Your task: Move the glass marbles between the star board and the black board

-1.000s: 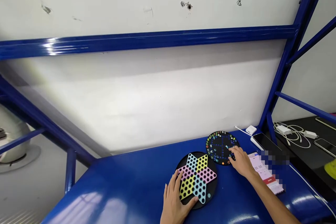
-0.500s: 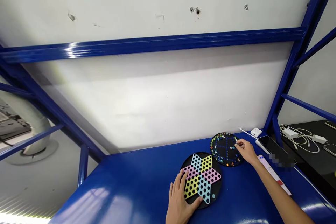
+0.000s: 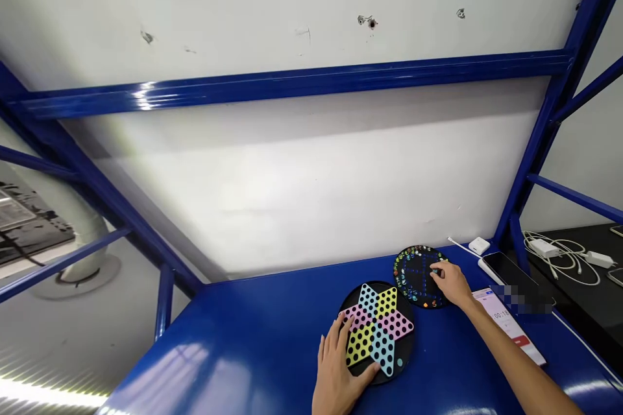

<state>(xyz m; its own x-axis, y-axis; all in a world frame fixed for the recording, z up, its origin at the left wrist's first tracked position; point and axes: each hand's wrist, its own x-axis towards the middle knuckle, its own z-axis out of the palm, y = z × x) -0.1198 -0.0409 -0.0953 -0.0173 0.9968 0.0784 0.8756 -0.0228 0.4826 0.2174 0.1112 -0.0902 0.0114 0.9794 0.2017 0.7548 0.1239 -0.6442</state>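
My left hand [image 3: 335,366] lies spread over the left edge of a round black Chinese checkers board [image 3: 407,337], fingers apart, thumb near the lower rim. The board carries a star in blue, yellow and pink [image 3: 395,324] with black holes. Behind it to the right is a second round black board [image 3: 413,280] with small coloured marbles around its edge. My right hand [image 3: 452,282] reaches over that board's right side, thumb and forefinger pinched. A small teal marble [image 3: 433,270] shows at the fingertips; part of the board behind the hand is hidden.
A phone with a running timer [image 3: 511,324] lies beside my right forearm. Beyond it are a dark phone [image 3: 509,272] and a white charger [image 3: 479,246]. White cables [image 3: 567,253] lie on a black surface at right. Blue metal bars [image 3: 292,85] frame the blue table [image 3: 253,337].
My right hand has moved slightly left over the marble board, its fingertips now pinched where a teal marble lay. More of the timer phone shows. My left hand stays on the star board.
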